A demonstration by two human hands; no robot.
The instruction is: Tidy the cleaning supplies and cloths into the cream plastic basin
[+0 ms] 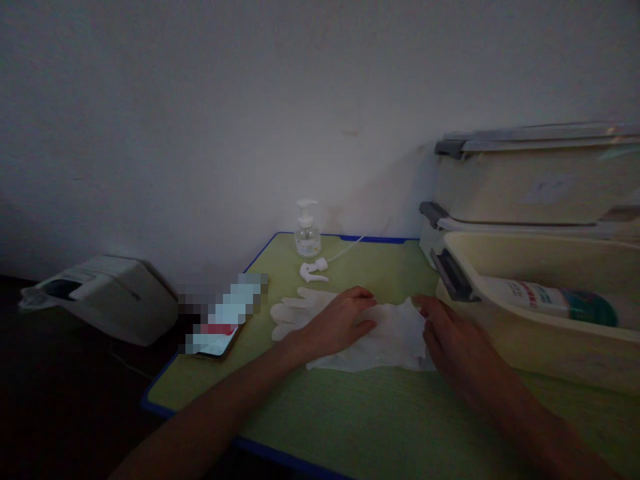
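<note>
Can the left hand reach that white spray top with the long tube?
Probably yes. The left hand rests on the white glove, and the spray top lies just beyond it. Only the flat glove seems to lie between them, so nothing tall looks to be in the way.

Room: most like a corner of a home; which room cannot be told
Wall: plain pale-grey wall (200, 133), scuffed in places; domestic rather than industrial
Bench: small green-topped, blue-edged bench (350, 413) against the wall; on it, clear round plastic pump bottle with white head (307, 239) and flat rectangular phone with lit screen (215, 344), everyday household goods
Storage: stacked cream plastic boxes with grey latches (505, 193); household kind
Left side: white boxy plastic container (130, 297), bin-like
</note>
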